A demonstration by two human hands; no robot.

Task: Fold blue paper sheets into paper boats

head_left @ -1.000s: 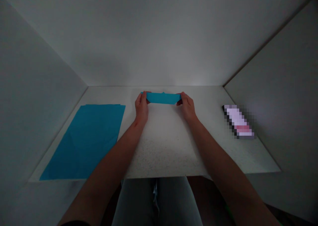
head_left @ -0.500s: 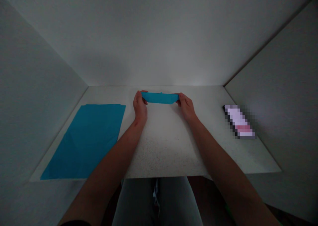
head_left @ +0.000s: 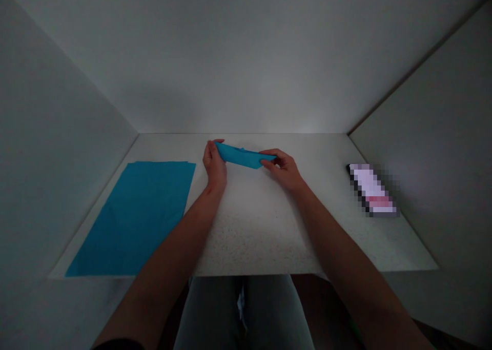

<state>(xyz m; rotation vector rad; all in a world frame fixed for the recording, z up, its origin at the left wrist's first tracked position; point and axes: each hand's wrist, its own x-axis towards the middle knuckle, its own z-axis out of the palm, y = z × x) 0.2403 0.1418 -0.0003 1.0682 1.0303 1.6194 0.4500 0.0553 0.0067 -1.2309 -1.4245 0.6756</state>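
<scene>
Blue folded paper strip (head_left: 243, 156) between my hands, tilted, left end farther away, near tabletop's back edge. Left hand (head_left: 213, 166) pinched closed on left end. Right hand (head_left: 280, 169) gripping right end, fingers loosely curved. Counted: one strip, one flat blue paper sheet (head_left: 132, 219) just beside left hand, one pixelated flat object (head_left: 372, 190) well off right. Open room on speckled white tabletop (head_left: 253, 232) nearer me.

Probably a home nook (head_left: 246, 58), speckled white countertop (head_left: 253, 237)
</scene>
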